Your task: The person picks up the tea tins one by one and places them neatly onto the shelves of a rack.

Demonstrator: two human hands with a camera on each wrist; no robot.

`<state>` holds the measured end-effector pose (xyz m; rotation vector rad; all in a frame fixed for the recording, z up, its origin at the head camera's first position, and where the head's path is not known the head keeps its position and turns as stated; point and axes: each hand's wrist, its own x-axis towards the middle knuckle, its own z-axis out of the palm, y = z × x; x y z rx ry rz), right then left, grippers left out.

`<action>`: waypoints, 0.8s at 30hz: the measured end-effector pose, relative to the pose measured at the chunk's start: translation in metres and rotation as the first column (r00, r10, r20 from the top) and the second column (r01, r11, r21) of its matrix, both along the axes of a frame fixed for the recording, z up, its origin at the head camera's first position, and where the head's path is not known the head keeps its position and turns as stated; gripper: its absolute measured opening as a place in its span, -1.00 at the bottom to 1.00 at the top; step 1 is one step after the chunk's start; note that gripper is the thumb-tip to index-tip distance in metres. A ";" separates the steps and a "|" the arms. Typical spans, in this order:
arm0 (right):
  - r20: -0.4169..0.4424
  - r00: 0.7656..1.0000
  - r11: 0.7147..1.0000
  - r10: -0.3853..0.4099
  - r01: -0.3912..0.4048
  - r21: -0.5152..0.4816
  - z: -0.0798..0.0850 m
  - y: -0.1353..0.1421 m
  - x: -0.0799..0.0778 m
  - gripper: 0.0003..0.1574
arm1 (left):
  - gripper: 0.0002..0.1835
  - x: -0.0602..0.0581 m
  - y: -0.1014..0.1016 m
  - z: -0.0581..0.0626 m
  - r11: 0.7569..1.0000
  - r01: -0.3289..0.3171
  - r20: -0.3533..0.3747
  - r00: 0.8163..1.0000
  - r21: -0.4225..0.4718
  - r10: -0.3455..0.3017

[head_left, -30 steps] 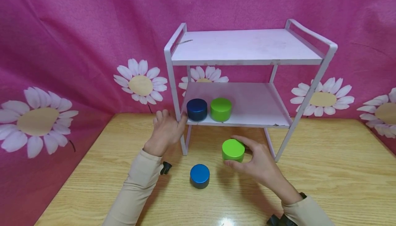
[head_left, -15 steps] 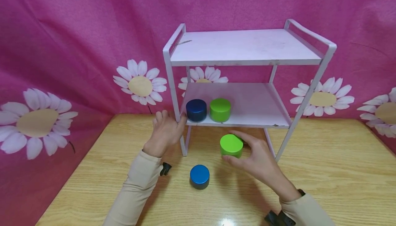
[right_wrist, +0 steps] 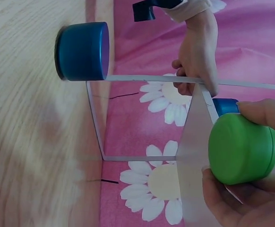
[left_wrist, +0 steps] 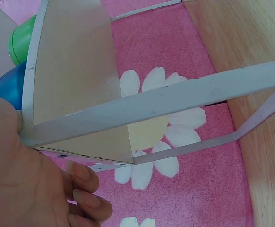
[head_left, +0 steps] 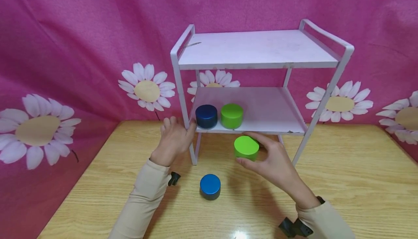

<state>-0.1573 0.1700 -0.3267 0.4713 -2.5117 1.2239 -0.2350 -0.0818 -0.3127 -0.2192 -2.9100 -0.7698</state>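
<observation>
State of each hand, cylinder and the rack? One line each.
Held green cylinder: off the table, gripped by the right hand
Right hand: thumb and fingers around it
Left hand: gripping the rack by its left front post
Rack: upright
Shelf green cylinder: standing, untouched
Shelf blue cylinder: standing, contact with left hand unclear
Table blue cylinder: standing, untouched

Right hand (head_left: 275,162) holds green tin (head_left: 245,147) before rack (head_left: 258,48).
</observation>
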 end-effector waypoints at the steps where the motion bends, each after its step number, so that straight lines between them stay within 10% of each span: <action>1: 0.001 1.000 1.000 -0.003 0.002 0.005 0.001 0.000 0.000 -0.24 | -0.56 0.000 0.000 0.000 1.000 0.001 0.001 1.000 0.001 -0.001; 24: -0.009 0.999 0.999 -0.052 0.052 0.010 0.016 0.007 0.002 -0.21 | -0.56 -0.001 0.000 -0.001 1.000 0.006 0.003 1.000 0.011 -0.006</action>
